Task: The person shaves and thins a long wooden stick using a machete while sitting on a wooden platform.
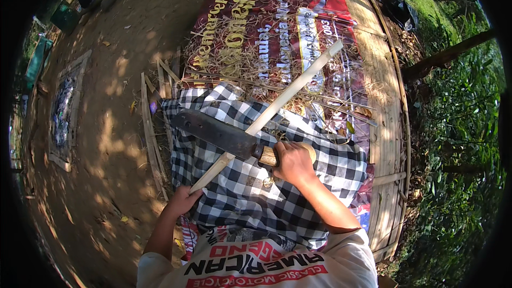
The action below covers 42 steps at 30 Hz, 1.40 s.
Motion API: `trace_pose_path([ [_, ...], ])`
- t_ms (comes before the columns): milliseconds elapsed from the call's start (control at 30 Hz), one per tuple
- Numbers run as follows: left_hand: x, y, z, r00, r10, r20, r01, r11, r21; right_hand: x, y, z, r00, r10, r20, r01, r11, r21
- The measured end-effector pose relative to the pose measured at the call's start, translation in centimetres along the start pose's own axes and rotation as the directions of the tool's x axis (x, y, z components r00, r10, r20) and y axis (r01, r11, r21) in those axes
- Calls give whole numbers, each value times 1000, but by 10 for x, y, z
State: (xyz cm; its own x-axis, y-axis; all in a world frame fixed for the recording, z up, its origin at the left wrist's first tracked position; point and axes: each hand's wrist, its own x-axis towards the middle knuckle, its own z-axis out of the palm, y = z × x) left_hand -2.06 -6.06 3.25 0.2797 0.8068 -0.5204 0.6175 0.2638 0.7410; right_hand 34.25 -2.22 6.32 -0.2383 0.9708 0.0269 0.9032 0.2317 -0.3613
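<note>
My right hand is wrapped round the wooden handle of a machete. The broad dark blade points to the left and lies across a long pale bamboo strip, hiding a short part of it. My left hand grips the near end of this strip, which slants away to the upper right. A node shows on the strip just on the near side of the blade. Under both lies a black and white checked cloth, spread over my lap.
A red printed banner strewn with thin shavings covers the bamboo platform ahead of me. Split bamboo pieces lie along its left side. Bare dirt ground stretches left; green plants grow on the right.
</note>
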Motion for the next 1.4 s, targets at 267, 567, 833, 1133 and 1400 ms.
trace_pose_path([
  [267, 7, -26, 0, 1000, -1, 21, 0, 998, 63, 21, 52, -6, 996, -63, -64, 56, 993, -107],
  [567, 10, -13, -7, 980, -170, 100, 167, 985, 41, 6, 158, -66, 870, 467, -158, -492, 846, -206],
  [833, 10, -1, -2, 997, -44, 56, 44, 999, -6, 5, 80, -32, 931, 365, 8, -363, 928, -81],
  [1133, 8, -1, -2, 996, -91, 27, 89, 994, 67, 29, 92, -22, 999, -24, -24, 18, 980, -198],
  [1400, 21, -20, -11, 994, -69, 90, 58, 992, 113, 21, 187, -93, 766, 605, -217, -638, 757, -141],
])
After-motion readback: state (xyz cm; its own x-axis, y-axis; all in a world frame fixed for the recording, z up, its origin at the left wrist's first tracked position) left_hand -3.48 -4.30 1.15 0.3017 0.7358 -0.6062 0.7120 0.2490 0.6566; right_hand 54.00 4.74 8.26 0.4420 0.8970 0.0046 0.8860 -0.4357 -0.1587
